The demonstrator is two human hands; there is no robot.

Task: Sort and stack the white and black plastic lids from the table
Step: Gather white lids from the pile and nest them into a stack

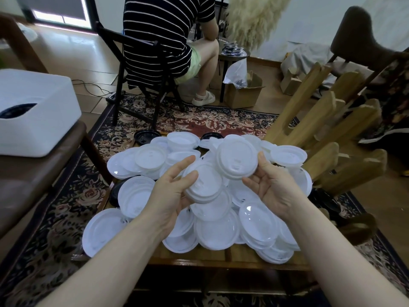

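Note:
A heap of white plastic lids (217, 231) covers a low wooden table (221, 260). A few black lids (146, 136) peek out at the far edge and under the heap at left. My left hand (172, 193) holds a short stack of white lids (203, 187) above the heap, thumb on top and fingers beneath. My right hand (272, 185) grips a single white lid (236, 158) by its right rim, tilted, just up and right of the stack. The two held lids overlap slightly in view.
A white box (37, 116) with black lids inside sits on a brown bench at left. Wooden slatted pieces (321, 134) lean at right. A person in a striped shirt sits on a black chair (137, 69) beyond the table. A patterned rug lies underneath.

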